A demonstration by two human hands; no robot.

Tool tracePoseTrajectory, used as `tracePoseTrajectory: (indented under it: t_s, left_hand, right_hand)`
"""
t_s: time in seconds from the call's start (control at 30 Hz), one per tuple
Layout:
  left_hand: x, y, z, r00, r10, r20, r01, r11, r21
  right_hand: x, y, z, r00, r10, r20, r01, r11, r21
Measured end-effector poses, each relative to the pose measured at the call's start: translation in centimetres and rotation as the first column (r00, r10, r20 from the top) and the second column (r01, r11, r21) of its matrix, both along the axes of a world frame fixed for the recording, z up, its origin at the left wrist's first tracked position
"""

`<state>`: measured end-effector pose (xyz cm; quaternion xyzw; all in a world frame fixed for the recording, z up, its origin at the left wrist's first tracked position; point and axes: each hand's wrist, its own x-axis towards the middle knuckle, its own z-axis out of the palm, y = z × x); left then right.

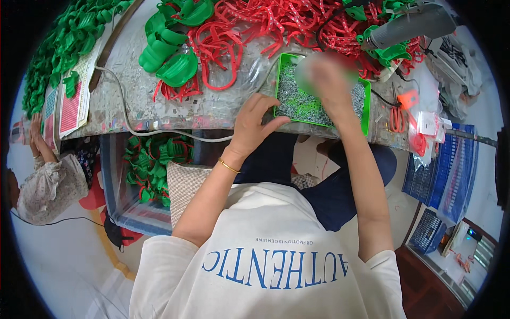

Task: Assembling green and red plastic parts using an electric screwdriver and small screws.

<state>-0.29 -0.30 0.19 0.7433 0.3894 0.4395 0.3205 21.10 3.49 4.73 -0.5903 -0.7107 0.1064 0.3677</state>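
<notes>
A shallow bright green tray (pixel 365 118) filled with small silvery metal pieces lies near the table's front edge. At its left rim is my left hand (pixel 255 119), thumb and fingers spread apart, the tips close to or touching the tray; nothing shows in its grasp. Over the tray's far right part reaches my right hand (pixel 329 80). A blurred patch smears its fingers, so whether it holds any of the small pieces stays hidden. Beyond the tray spreads a tangled heap of red straps (pixel 255 24).
Green curved cup-like plastic pieces (pixel 178 69) sit at the back left, beside a pale cable (pixel 125 114). A grey cylindrical tool (pixel 409 29) and orange-handled scissors (pixel 397 119) are at right. Below the table, a blue crate (pixel 114 186) holds green-and-red pieces. Another person's hands (pixel 37 133) rest far left.
</notes>
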Motion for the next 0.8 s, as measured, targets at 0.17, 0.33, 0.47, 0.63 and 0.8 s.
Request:
tracePoseTrajectory:
  t_s: [0.17, 0.33, 0.47, 0.63, 0.8]
  left_hand:
    - [0.4, 0.1, 0.2, 1.0, -0.013, 0.022, 0.013, 1.0, 0.003]
    - [-0.1, 0.0, -0.1, 1.0, 0.002, 0.016, -0.003, 1.0, 0.024]
    - [0.2, 0.0, 0.2, 1.0, -0.012, 0.006, 0.012, 1.0, -0.007]
    - [0.2, 0.0, 0.1, 1.0, -0.007, 0.012, 0.007, 1.0, 0.01]
    - [0.0, -0.1, -0.2, 1.0, 0.002, -0.01, -0.002, 1.0, 0.0]
  right_hand:
    - [-0.4, 0.5, -1.6, 0.954, 0.143, 0.263, -0.169, 0.983, 0.076]
    - [1.8, -2.5, -0.2, 0.998, -0.067, 0.02, 0.07, 0.971, -0.23]
    - [-0.5, -4.1, -1.0, 0.995, 0.081, 0.058, -0.073, 0.989, -0.128]
    - [0.9, -3.0, -0.9, 0.994, -0.015, 0.108, 0.025, 0.995, -0.096]
    - [-1.2, -4.6, -0.9, 0.992, 0.122, 0.038, -0.113, 0.976, -0.186]
